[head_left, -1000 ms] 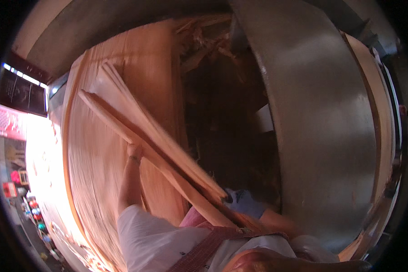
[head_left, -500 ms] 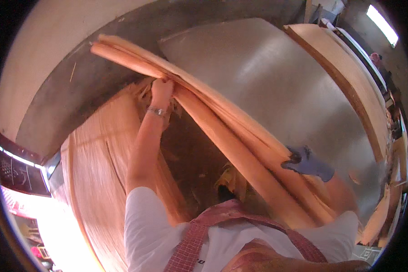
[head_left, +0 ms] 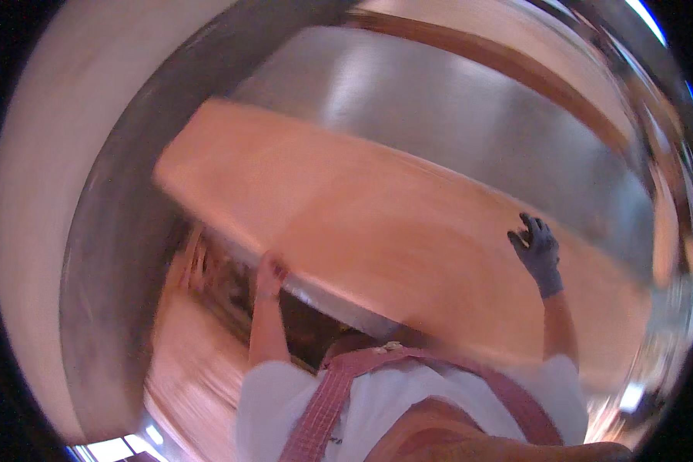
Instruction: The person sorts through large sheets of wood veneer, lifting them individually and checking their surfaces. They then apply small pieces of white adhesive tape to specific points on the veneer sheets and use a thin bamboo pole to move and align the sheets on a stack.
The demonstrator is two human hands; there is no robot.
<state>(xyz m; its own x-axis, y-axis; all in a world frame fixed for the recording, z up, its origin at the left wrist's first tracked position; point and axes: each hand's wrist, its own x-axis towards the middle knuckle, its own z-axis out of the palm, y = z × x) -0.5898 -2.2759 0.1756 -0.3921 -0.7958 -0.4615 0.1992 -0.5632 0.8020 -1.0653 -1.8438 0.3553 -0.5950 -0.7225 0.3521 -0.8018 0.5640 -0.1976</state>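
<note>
A wide, thin sheet of wood veneer (head_left: 377, 223) lies unfolded across the grey metal tabletop (head_left: 408, 92), slanting from upper left to lower right. My bare left hand (head_left: 271, 271) is at its near edge, fingers closed on the rim, somewhat blurred. Over the right part of the sheet is my right hand (head_left: 537, 245) in a dark grey glove, fingers spread and curled a little, holding nothing. Whether its fingertips touch the veneer I cannot tell.
A stack of veneer (head_left: 200, 362) stands at the lower left, beside a dark gap below the table edge. Along the table's far side runs a thick pale stack with a brown edge (head_left: 500, 58). A pale wall (head_left: 46, 208) rises on the left.
The veneer was bunched into a long folded bundle and is now spread flat. My right hand has let go of it and moved up. The view has turned.
</note>
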